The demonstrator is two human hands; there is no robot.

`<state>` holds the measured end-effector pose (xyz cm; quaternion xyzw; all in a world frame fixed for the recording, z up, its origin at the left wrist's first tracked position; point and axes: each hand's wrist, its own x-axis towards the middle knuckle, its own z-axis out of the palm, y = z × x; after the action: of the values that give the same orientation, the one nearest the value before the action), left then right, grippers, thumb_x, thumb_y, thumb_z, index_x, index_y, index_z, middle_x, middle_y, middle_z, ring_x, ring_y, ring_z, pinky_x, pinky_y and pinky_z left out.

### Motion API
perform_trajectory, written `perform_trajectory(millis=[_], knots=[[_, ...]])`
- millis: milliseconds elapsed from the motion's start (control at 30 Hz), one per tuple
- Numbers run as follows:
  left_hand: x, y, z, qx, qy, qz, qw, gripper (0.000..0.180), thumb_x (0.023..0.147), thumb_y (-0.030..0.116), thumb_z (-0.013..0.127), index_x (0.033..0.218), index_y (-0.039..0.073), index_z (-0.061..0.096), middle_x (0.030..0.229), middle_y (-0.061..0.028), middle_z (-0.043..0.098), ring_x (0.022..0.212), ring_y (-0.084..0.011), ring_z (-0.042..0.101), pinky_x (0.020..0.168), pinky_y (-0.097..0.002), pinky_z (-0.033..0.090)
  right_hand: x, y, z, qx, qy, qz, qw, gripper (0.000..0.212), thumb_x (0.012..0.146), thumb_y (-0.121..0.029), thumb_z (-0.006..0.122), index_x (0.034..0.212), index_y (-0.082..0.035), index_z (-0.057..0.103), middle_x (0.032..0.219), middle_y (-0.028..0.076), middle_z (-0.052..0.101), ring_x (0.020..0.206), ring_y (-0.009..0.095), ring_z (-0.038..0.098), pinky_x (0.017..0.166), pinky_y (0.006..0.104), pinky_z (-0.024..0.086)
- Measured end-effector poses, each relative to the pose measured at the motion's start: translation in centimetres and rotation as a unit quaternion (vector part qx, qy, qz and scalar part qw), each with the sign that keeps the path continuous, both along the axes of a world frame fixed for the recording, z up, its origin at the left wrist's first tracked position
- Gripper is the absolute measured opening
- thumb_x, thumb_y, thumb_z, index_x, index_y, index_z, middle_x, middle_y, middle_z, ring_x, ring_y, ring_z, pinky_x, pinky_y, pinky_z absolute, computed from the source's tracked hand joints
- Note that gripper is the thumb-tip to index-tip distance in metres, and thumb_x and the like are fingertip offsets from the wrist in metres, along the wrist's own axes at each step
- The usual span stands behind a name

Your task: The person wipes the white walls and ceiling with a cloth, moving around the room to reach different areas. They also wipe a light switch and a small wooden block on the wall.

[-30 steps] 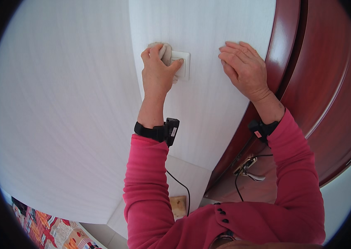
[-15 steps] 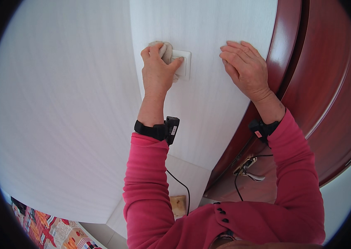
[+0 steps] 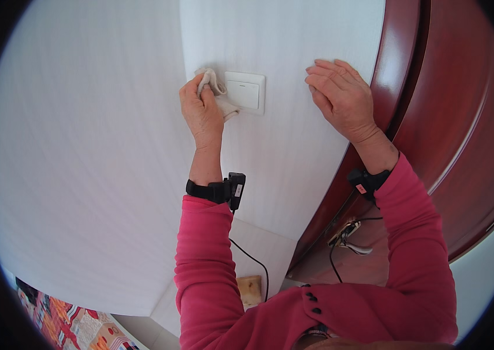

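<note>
A square white light switch (image 3: 243, 93) is set in a pale wall panel, and its whole face shows. Just left of it, my left hand (image 3: 201, 114) is closed around a crumpled off-white cloth (image 3: 213, 83). A corner of this cloth trails toward the switch's lower left edge. My right hand (image 3: 343, 96) is at the wall between the switch and the red door frame, holding nothing. Its fingers are stretched out, lying close together.
A dark red door (image 3: 463, 116) with a metal handle (image 3: 355, 248) stands on the right. Black cables hang from my wrist bands. Low down are a yellowish wooden block (image 3: 250, 290) and, at far left, a colourful patterned fabric (image 3: 83, 326).
My left hand has moved left off the switch with the cloth, uncovering the switch face. My right hand has hardly shifted.
</note>
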<state>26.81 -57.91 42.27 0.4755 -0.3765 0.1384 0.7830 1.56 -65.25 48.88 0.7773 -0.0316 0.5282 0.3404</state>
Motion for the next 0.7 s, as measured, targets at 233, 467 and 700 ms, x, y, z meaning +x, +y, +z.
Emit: perform_trajectory(millis=[233, 467, 700], knots=[[-4.0, 0.0, -0.6, 0.090, -0.132, 0.117, 0.980, 0.019, 0.093, 0.006, 0.055, 0.110, 0.007, 0.063, 0.118, -0.0101, 0.055, 0.091, -0.0309, 0.065, 0.077, -0.0393, 0.055, 0.2, 0.6, 0.6, -0.006, -0.004, 0.006, 1.000, 0.012, 0.083, -0.010, 0.073, 0.094, -0.010, 0.068, 0.102, 0.003, 0.072, 0.107, 0.019, 0.067, 0.100, 0.0384, 0.051], [-9.0, -0.3, -0.6, 0.134, -0.251, 0.135, 0.949, 0.014, 0.088, 0.003, 0.060, 0.101, 0.007, 0.062, 0.109, -0.0074, 0.060, 0.082, -0.0326, 0.065, 0.068, -0.0419, 0.053, -0.1, 0.4, 0.3, 0.015, -0.004, 0.004, 1.000, 0.013, 0.084, -0.006, 0.071, 0.096, -0.009, 0.068, 0.106, 0.003, 0.072, 0.109, 0.022, 0.067, 0.100, 0.0401, 0.050], [-14.2, 3.4, -4.2, 0.112, -0.276, -0.181, 0.937, 0.022, 0.086, -0.001, 0.063, 0.106, 0.007, 0.065, 0.106, -0.0115, 0.061, 0.087, -0.0348, 0.063, 0.076, -0.0382, 0.053, -0.1, -0.1, 0.0, 0.004, 0.000, 0.006, 1.000, 0.012, 0.084, -0.007, 0.071, 0.096, -0.009, 0.068, 0.105, 0.003, 0.072, 0.108, 0.022, 0.067, 0.100, 0.0401, 0.050]])
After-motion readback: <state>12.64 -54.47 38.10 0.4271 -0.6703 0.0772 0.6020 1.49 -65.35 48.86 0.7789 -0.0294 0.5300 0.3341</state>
